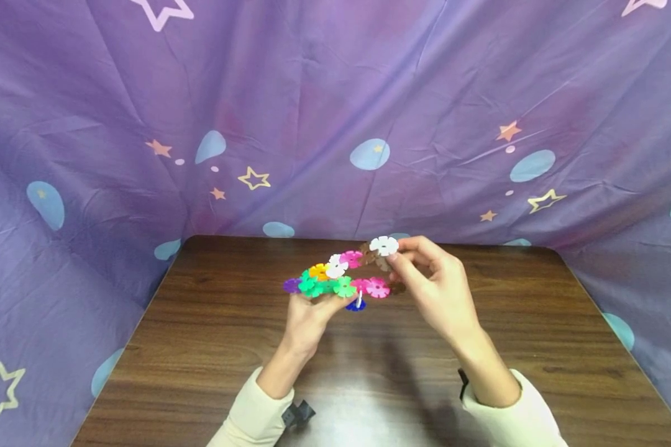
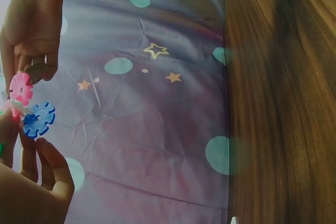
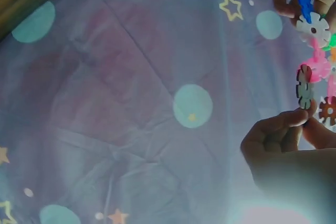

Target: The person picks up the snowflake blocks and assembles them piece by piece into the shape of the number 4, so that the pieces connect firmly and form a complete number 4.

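Interlocking plastic flower discs in many colours form a looped chain, held up above the table. My left hand grips the near side by the green discs, its thumb along them. A blue disc hangs under that side, joined by a white disc seen edge-on from the head. On the far side, orange, white and pink discs lead to a brown disc. My right hand pinches the right end, thumb and fingertips at a white disc. A pink disc ends the near side, close to those fingers.
Below the hands is a dark wooden table. A purple cloth with stars and blue drops hangs behind it and along both sides. Dark straps sit at the light sleeve cuffs.
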### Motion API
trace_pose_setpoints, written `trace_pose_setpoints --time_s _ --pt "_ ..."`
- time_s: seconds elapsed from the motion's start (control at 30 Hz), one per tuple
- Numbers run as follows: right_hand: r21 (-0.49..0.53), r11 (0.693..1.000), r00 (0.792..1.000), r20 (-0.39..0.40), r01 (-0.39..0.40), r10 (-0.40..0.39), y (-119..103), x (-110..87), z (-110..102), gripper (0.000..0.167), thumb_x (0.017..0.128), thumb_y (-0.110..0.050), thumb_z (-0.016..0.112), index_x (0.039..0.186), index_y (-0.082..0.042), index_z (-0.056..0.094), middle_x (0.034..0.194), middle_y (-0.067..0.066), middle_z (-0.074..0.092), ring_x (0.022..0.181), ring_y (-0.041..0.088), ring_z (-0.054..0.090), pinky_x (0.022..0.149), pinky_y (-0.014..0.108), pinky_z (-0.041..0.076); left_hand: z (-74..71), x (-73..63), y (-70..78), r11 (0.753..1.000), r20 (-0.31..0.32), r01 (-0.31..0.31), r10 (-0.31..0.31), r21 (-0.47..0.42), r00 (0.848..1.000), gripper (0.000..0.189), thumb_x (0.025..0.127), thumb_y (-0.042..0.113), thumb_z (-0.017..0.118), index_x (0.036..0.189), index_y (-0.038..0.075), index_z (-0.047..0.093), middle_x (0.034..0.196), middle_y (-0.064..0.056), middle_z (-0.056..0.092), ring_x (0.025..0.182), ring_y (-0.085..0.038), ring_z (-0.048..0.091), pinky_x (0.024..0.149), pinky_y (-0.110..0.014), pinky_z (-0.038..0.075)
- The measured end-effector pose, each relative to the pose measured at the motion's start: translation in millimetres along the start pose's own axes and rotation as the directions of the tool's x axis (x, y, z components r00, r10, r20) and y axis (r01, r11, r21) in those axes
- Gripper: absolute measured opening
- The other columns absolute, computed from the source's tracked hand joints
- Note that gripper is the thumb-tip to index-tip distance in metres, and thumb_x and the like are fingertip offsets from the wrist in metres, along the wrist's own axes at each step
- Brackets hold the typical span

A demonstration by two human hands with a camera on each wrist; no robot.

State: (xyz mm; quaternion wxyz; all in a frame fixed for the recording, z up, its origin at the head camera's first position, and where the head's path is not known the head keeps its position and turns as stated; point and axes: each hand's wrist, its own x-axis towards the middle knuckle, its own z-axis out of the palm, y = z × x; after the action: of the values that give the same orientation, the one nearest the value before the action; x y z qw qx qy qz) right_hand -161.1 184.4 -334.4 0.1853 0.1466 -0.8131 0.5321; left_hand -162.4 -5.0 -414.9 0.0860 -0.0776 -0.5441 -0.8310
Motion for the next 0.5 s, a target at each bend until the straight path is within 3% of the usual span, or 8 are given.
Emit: trace_pose_setpoints --time_s 0.2,0.37,0.5 --pt "-0.073 0.989 0.991 -0.023 0.128 -0.130 -7 -5.9 3 0.009 0.096 -0.008 0.071 0.105 -0.007 0.071 0.073 0.003 0.074 0.063 0.002 0.062 0.058 0.015 0.050 2.7 -0.1 -0.7 1.000 0.014 -0.008 0.009 -0.015 1.000 0.046 0.074 -0.018 0.075 0.105 0.017 0.071 0.097 0.009 0.077 0.092 -0.009 0.073 0.090 -0.028 0.061" --pt "-0.189 0.947 0.962 -0.037 0.259 -0.271 -13 -9.8 7 0.008 0.095 -0.009 0.073 0.103 -0.011 0.072 0.072 -0.006 0.072 0.060 0.002 0.054 0.054 0.014 0.043 5.5 1.7 -0.6 0.999 0.016 -0.034 0.034 -0.035 0.999 0.043 0.076 -0.017 0.074 0.106 0.014 0.071 0.097 0.008 0.077 0.093 -0.010 0.074 0.091 -0.028 0.062" --pt "-0.285 0.918 0.952 -0.053 0.276 -0.303 -14 -12.1 12 0.009 0.095 -0.006 0.070 0.102 -0.012 0.073 0.070 -0.008 0.068 0.059 0.003 0.051 0.053 0.013 0.040 8.5 2.0 -1.1 0.996 0.008 -0.082 0.083 -0.044 0.997 0.045 0.075 -0.016 0.074 0.105 0.017 0.072 0.099 0.008 0.078 0.094 -0.010 0.074 0.091 -0.028 0.061"
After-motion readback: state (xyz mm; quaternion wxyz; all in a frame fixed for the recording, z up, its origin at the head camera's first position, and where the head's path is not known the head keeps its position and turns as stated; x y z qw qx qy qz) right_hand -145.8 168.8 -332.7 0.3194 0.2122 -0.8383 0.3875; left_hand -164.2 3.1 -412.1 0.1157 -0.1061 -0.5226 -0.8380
